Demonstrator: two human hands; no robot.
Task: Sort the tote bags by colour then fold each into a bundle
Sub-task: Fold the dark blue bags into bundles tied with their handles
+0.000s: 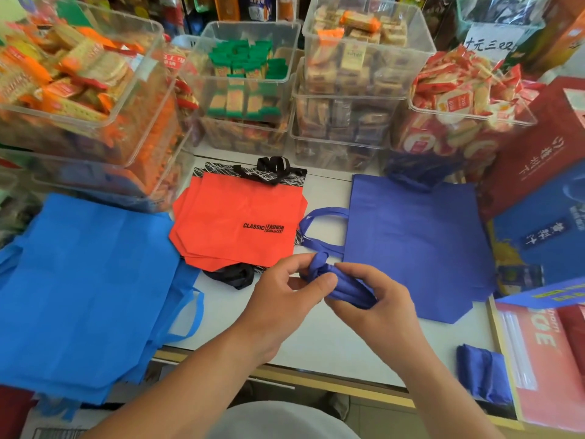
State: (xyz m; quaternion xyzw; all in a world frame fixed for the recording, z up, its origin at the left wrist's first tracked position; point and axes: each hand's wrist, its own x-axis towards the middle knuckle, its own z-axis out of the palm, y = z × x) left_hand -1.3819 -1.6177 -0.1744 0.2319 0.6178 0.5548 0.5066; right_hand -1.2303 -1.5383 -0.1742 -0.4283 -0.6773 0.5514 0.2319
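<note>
Both hands hold a rolled dark blue tote bundle [340,283] above the white table. My left hand [286,293] pinches its knotted end, and my right hand [376,299] wraps the body of the roll. Behind it a flat pile of dark blue totes [418,242] lies at the right, handles pointing left. A stack of orange totes [237,223] with black handles sits in the middle. A pile of light blue totes [85,286] covers the left. One finished dark blue bundle [482,373] rests at the near right edge.
Clear plastic bins of packaged snacks [247,90] line the back of the white table [316,343]. Red and blue gift boxes [544,201] stand at the right. A pink packet [544,365] lies at the near right corner.
</note>
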